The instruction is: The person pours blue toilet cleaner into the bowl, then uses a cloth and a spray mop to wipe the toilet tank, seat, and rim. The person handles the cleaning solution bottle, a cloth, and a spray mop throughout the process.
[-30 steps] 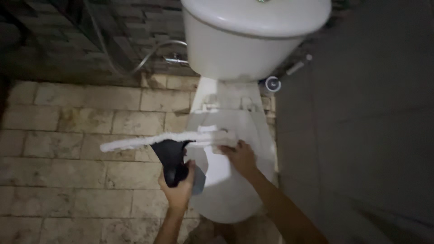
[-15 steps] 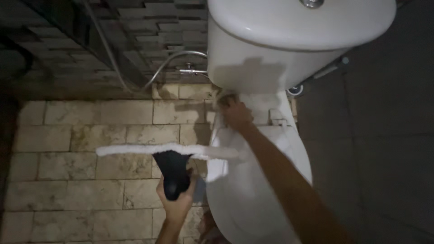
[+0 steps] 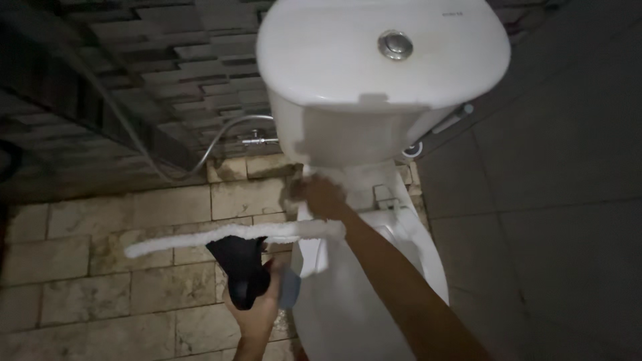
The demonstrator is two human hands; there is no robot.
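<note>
Hands at the back of a toilet

Toilet (image 3: 374, 294), white, fills the middle of the dim bathroom, its tank (image 3: 354, 134) standing just above the right hand (image 3: 319, 195). That hand reaches forward along a bare arm and presses on the ledge where the bowl meets the tank; it is blurred, so I cannot tell how its fingers are set or whether anything is under them. Right of those fingers sits a seat hinge (image 3: 386, 196). On the tank lid above them is a round metal flush button (image 3: 395, 44).

The left hand (image 3: 257, 304) is lower and nearer, its fingers wrapped tight around the dark handle (image 3: 242, 271) of a cleaning tool. From the top of that grip a long white fluffy head (image 3: 227, 235) stretches sideways, one end out over the floor to the left, the other end just below the right hand, against the toilet's side.

Left of the right fingers, a metal hose (image 3: 224, 137) curves from a small valve on the dark wall. Beige floor tiles (image 3: 100, 281) lie beneath and left of the left hand.
</note>
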